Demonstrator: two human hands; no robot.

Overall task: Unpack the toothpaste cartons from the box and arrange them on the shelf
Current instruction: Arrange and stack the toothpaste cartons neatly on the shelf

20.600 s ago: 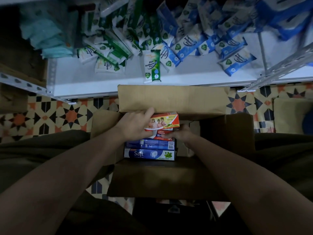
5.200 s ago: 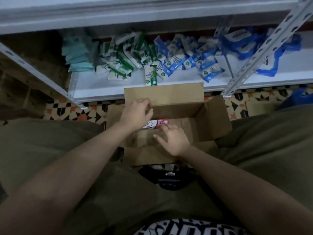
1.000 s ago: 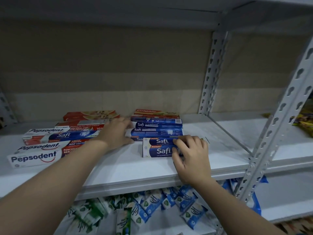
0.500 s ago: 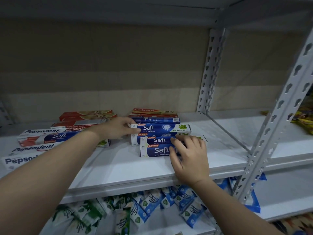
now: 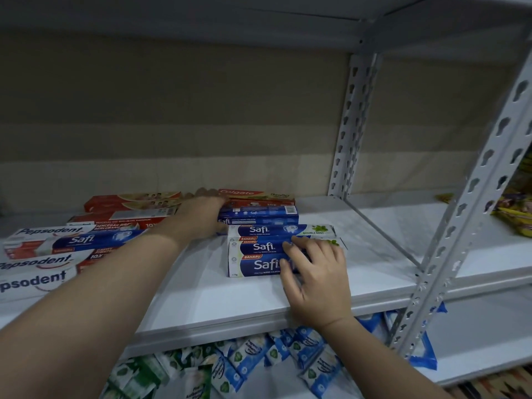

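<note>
Toothpaste cartons lie flat on the white shelf (image 5: 230, 303). Three blue Safi cartons (image 5: 259, 264) sit in a front group, and more Safi cartons (image 5: 259, 214) are stacked behind them. A red Colgate carton (image 5: 253, 194) lies at the back. My right hand (image 5: 316, 272) rests with spread fingers on the right part of the two front Safi cartons. My left hand (image 5: 201, 217) reaches over the left ends of the rear Safi cartons, fingers stretched toward the Colgate carton. Pepsodent cartons (image 5: 37, 280) and red cartons (image 5: 132, 200) lie to the left. The cardboard box is out of view.
Grey perforated uprights (image 5: 460, 226) stand at the right, and a rear one (image 5: 351, 125) by the wall. Bare shelf surface (image 5: 374, 240) lies right of the cartons. Wipe packets (image 5: 244, 358) fill the shelf below. Yellow packets (image 5: 515, 211) sit far right.
My left hand has let go of the Safi double mint carton, which now lies behind the front two, and has reached further back. My right hand has stayed on the front cartons.
</note>
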